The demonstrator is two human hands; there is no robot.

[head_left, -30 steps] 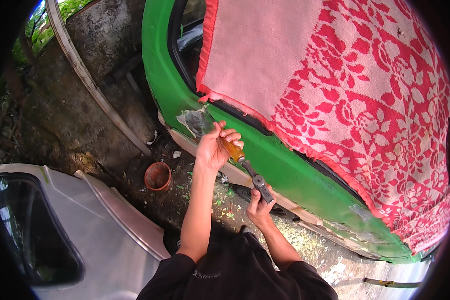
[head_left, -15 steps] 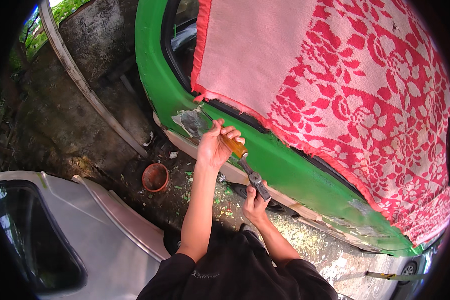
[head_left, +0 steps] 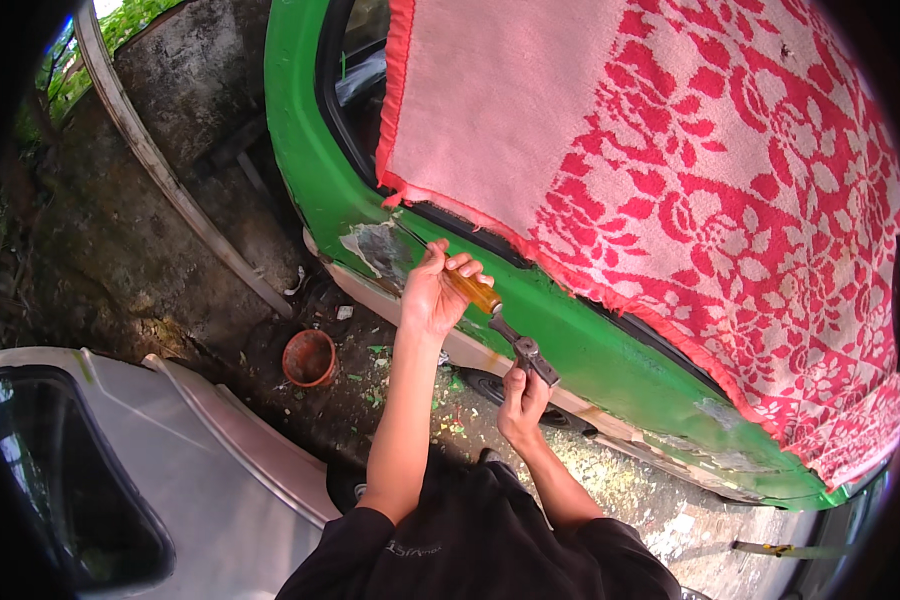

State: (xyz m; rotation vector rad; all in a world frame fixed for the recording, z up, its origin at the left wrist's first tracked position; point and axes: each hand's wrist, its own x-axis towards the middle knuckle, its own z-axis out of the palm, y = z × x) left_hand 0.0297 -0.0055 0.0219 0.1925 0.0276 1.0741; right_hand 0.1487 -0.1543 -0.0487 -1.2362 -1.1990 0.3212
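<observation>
My left hand is wrapped round the amber handle of a screwdriver. Its thin dark shank points up and left to the green car panel, at the edge of a scraped grey patch. Just behind the handle's butt is the metal head of a hammer; the narrow end lies very near the butt, and I cannot tell if they touch. My right hand is closed on the hammer, whose handle is mostly hidden by the fingers and the view from above.
A red and pink floral cloth covers the car's windows. A terracotta pot stands on ground littered with paint flakes. To the left is a silver car, with a long curved strip beyond it. A concrete wall stands behind.
The hammer in my right hand has moved a little right and back from the screwdriver's butt. My left hand keeps its hold with only a slight shift.
</observation>
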